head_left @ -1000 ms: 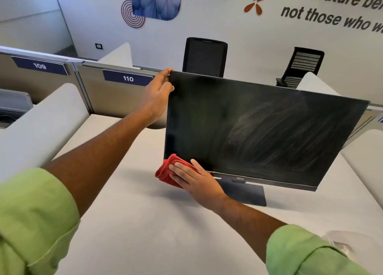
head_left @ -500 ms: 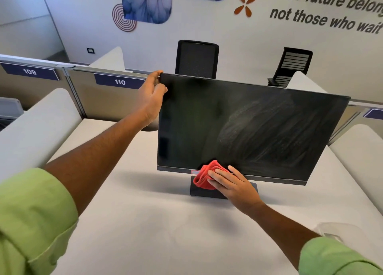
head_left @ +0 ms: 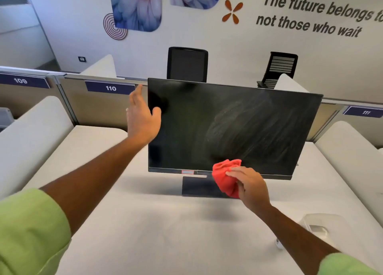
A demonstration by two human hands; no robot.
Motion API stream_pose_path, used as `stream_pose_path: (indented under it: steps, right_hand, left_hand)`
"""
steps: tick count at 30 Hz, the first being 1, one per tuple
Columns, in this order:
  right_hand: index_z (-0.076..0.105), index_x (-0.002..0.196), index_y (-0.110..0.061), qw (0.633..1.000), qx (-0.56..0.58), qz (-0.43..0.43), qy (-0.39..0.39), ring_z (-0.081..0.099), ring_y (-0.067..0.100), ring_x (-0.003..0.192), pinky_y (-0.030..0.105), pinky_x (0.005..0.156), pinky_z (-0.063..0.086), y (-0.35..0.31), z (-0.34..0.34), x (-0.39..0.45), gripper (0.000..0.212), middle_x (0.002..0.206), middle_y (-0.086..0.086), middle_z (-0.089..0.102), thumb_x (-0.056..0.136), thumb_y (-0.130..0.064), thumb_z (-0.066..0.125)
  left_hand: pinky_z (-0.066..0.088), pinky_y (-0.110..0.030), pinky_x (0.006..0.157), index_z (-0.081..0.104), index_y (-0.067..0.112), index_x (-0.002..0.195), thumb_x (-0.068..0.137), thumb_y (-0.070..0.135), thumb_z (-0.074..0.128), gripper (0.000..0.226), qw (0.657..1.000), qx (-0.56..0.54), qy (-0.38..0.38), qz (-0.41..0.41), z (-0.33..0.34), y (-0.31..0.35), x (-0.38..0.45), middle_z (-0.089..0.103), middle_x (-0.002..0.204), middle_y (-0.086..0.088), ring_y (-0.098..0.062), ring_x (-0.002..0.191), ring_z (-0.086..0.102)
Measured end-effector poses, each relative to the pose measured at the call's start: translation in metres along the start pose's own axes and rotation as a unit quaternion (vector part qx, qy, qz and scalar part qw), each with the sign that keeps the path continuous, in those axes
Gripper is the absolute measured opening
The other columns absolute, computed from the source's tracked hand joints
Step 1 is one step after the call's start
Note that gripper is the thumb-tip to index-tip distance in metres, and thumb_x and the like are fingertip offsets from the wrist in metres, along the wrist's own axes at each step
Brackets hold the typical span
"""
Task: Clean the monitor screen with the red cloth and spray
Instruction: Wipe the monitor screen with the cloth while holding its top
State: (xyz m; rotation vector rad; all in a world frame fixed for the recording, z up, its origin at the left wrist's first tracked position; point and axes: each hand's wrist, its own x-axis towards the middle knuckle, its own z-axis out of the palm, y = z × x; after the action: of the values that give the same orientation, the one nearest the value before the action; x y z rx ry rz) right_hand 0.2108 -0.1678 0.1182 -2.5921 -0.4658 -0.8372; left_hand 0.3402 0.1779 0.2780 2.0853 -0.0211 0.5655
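Wiping along the bottom of the monitor screen [head_left: 234, 127] is the step in hand, judging by where the red cloth [head_left: 226, 176] sits: bunched over the lower bezel, right of the middle, just above the stand [head_left: 199, 186]. The right hand [head_left: 248, 186] has the cloth in a closed grip, fingers laid over its near side. The left hand [head_left: 143, 119] is spread wide with nothing in it, just beside the screen's upper left edge; whether it touches the frame cannot be told.

Doing this well probably means flattening the cloth so more of it meets the glass, since a tight wad only cleans a narrow track. Pale streaks fan across the centre and right of the panel, so overlapping passes in one direction look wiser than scrubbing in circles. Light pressure is best, because the panel stands on a slim stand and could tip or swivel; resting the left hand on the top corner would steady it. A whitish, blurred object lies on the counter [head_left: 145, 223] by the right forearm; it may be the spray, though it is too unclear to say.
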Motion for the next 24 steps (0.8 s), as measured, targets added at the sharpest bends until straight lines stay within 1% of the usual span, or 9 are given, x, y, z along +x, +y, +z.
stream_pose_path:
  steps: [4, 6, 9, 12, 14, 16, 20, 22, 24]
  right_hand:
    - [0.077, 0.116, -0.023, 0.933, 0.241, 0.265, -0.018, 0.071, 0.018, 0.112, 0.038, 0.104, 0.056, -0.014, -0.027, 0.021, 0.048, 0.12, -0.004, 0.076, 0.091, 0.017, 0.066]
    - [0.076, 0.118, -0.025, 0.874, 0.361, 0.325, -0.036, 0.073, 0.021, 0.116, 0.034, 0.101, 0.058, -0.018, -0.038, 0.034, 0.052, 0.121, -0.002, 0.078, 0.092, 0.017, 0.064]
    - [0.071, 0.131, -0.016, 0.782, 0.504, 0.365, -0.044, 0.074, 0.028, 0.117, 0.03, 0.09, 0.063, -0.027, -0.045, 0.051, 0.052, 0.124, 0.008, 0.079, 0.092, 0.018, 0.062]
    - [0.065, 0.139, -0.01, 0.713, 0.593, 0.368, -0.068, 0.073, 0.036, 0.117, 0.043, 0.093, 0.063, -0.041, -0.045, 0.06, 0.049, 0.129, 0.019, 0.075, 0.096, 0.012, 0.062]
    - [0.059, 0.144, -0.006, 0.669, 0.638, 0.373, -0.079, 0.066, 0.047, 0.127, 0.059, 0.108, 0.054, -0.047, -0.044, 0.062, 0.047, 0.135, 0.026, 0.07, 0.099, 0.007, 0.061]
    - [0.06, 0.144, -0.009, 0.661, 0.639, 0.379, -0.106, 0.064, 0.048, 0.131, 0.064, 0.111, 0.051, -0.056, -0.042, 0.069, 0.045, 0.138, 0.023, 0.069, 0.099, -0.004, 0.067]
    - [0.071, 0.135, -0.021, 0.673, 0.626, 0.354, -0.172, 0.069, 0.032, 0.127, 0.051, 0.099, 0.061, -0.074, -0.042, 0.081, 0.046, 0.135, 0.007, 0.074, 0.092, -0.03, 0.081]
    - [0.073, 0.134, -0.025, 0.617, 0.668, 0.397, -0.124, 0.069, 0.038, 0.127, 0.053, 0.094, 0.062, -0.068, -0.042, 0.074, 0.04, 0.14, 0.014, 0.07, 0.1, -0.043, 0.066]
    - [0.069, 0.14, -0.026, 0.555, 0.702, 0.436, -0.098, 0.065, 0.042, 0.133, 0.06, 0.101, 0.057, -0.059, -0.045, 0.065, 0.061, 0.148, 0.017, 0.064, 0.102, -0.064, 0.041]
  left_hand:
    - [0.039, -0.037, 0.105, 0.046, 0.02, 0.134, 0.078, 0.016, 0.054, 0.057, 0.976, 0.09, 0.062, 0.189, 0.01, 0.012, -0.042, 0.04, 0.134, -0.007, -0.026, 0.121, 0.046]
    - [0.039, -0.03, 0.1, 0.054, 0.023, 0.128, 0.076, 0.013, 0.055, 0.053, 0.954, 0.087, -0.017, 0.286, 0.02, 0.023, -0.055, 0.043, 0.129, -0.002, -0.023, 0.116, 0.047]
    - [0.041, -0.037, 0.105, 0.049, 0.031, 0.142, 0.075, 0.005, 0.065, 0.073, 0.895, 0.106, -0.181, 0.393, 0.036, 0.034, -0.069, 0.043, 0.142, 0.005, -0.02, 0.128, 0.043]
    - [0.026, -0.039, 0.12, 0.036, 0.04, 0.151, 0.083, 0.025, 0.078, 0.082, 0.853, 0.138, -0.258, 0.433, 0.051, 0.041, -0.079, 0.027, 0.16, 0.009, -0.019, 0.148, 0.025]
    - [0.02, -0.047, 0.121, 0.046, 0.041, 0.144, 0.082, 0.036, 0.079, 0.07, 0.847, 0.137, -0.268, 0.439, 0.056, 0.044, -0.083, 0.024, 0.162, 0.01, -0.021, 0.151, 0.019]
    - [0.019, -0.056, 0.12, 0.061, 0.037, 0.127, 0.081, 0.042, 0.077, 0.049, 0.854, 0.121, -0.264, 0.432, 0.057, 0.048, -0.082, 0.029, 0.16, 0.011, -0.02, 0.15, 0.021]
    - [0.03, -0.056, 0.115, 0.067, 0.028, 0.1, 0.084, 0.051, 0.071, 0.028, 0.9, 0.069, -0.279, 0.327, 0.057, 0.049, -0.077, 0.056, 0.136, 0.013, -0.011, 0.125, 0.049]
    - [0.049, -0.043, 0.099, 0.065, 0.029, 0.095, 0.088, 0.049, 0.068, 0.022, 0.929, 0.006, -0.298, 0.218, 0.054, 0.046, -0.076, 0.066, 0.109, 0.014, -0.007, 0.1, 0.06]
    - [0.055, -0.036, 0.077, 0.062, 0.027, 0.09, 0.09, 0.051, 0.066, 0.024, 0.949, -0.031, -0.296, 0.107, 0.053, 0.042, -0.076, 0.068, 0.089, 0.009, -0.009, 0.082, 0.063]
